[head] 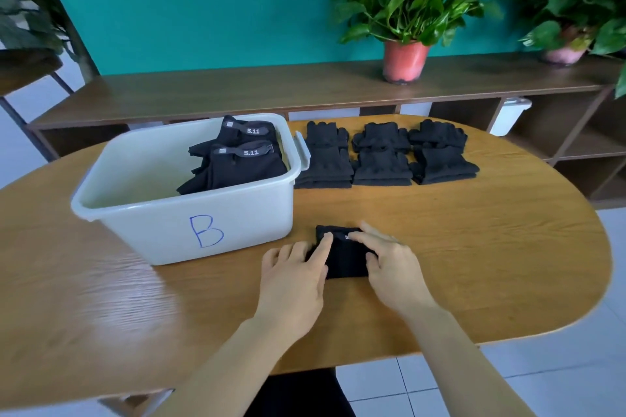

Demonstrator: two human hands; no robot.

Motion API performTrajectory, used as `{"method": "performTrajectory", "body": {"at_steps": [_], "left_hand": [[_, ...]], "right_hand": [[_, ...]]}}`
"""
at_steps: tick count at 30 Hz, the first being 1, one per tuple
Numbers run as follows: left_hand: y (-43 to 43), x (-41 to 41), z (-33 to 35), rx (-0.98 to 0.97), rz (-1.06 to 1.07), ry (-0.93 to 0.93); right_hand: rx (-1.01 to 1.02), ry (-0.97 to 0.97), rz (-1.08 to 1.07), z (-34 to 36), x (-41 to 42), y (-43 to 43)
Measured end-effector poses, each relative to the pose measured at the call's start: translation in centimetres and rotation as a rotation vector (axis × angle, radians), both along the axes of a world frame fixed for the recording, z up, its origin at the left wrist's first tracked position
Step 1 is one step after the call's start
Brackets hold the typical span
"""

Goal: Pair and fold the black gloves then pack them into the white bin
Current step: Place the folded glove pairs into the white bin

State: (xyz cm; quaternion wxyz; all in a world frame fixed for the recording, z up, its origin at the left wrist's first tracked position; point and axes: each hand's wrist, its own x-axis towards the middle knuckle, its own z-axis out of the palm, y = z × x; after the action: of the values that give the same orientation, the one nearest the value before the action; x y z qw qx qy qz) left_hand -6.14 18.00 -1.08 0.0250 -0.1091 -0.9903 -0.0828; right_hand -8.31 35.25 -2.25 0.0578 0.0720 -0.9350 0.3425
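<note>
At the lower centre of the frame both hands rest on a folded pair of black gloves (345, 259) that lies on the wooden table (474, 247). The left hand (294, 267) lies with its fingers nearly straight, the fingertips pressing on the bundle's left edge. The right hand (389, 261) is spread over the right side, its forefinger stretched across the far top corner and its thumb against the right edge. Neither hand is closed around the bundle.

Just left of the hands stands the white bin (254, 213), marked with a blue letter B on its near wall. Inside it, toward its right end, are packed gloves (237, 159) with "5.11" cuff labels facing up.

Right of the bin, past the hands, three stacks of black gloves sit in a row on the table: a left stack (325, 156) just beside the bin's handle, a middle stack (381, 156) and a right stack (440, 156).

Behind the table runs a low brown shelf (237, 91) against a teal wall. On it are a potted plant (404, 61) at upper centre and another plant (562, 54) at the upper right.
</note>
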Motion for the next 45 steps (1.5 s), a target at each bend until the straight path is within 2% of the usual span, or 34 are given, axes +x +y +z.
{"method": "performTrajectory", "body": {"at_steps": [5,10,12,15,18,25,38,45], "left_hand": [[-1.9,3.0,-0.4,0.057,0.063,-0.011],[-4.0,4.5,0.3,0.329,0.155,-0.027],[-4.5,4.5,0.9,0.341,0.197,-0.061],[-4.6,4.3,1.7,0.277,0.219,-0.133],[-4.2,4.2,1.7,0.242,0.204,-0.143],[-3.5,3.6,1.2,0.342,0.177,-0.161],[-3.0,4.0,0.7,0.606,0.168,-0.082],[-3.0,3.8,2.2,0.675,0.106,-0.059]], "right_hand": [[-0.062,0.036,0.056,-0.2,1.7,-1.8],[-0.212,-0.072,0.137,0.5,3.4,-3.6],[-0.278,-0.094,0.096,1.5,3.7,-3.6],[-0.213,-0.058,-0.03,2.4,3.5,-3.0],[-0.069,-0.163,-0.052,2.4,3.3,-3.3],[0.019,-0.22,-0.044,2.8,3.1,-4.4],[-0.134,-0.177,-0.121,2.2,4.2,-5.1],[-0.222,-0.143,-0.156,3.4,4.8,-4.2]]}}
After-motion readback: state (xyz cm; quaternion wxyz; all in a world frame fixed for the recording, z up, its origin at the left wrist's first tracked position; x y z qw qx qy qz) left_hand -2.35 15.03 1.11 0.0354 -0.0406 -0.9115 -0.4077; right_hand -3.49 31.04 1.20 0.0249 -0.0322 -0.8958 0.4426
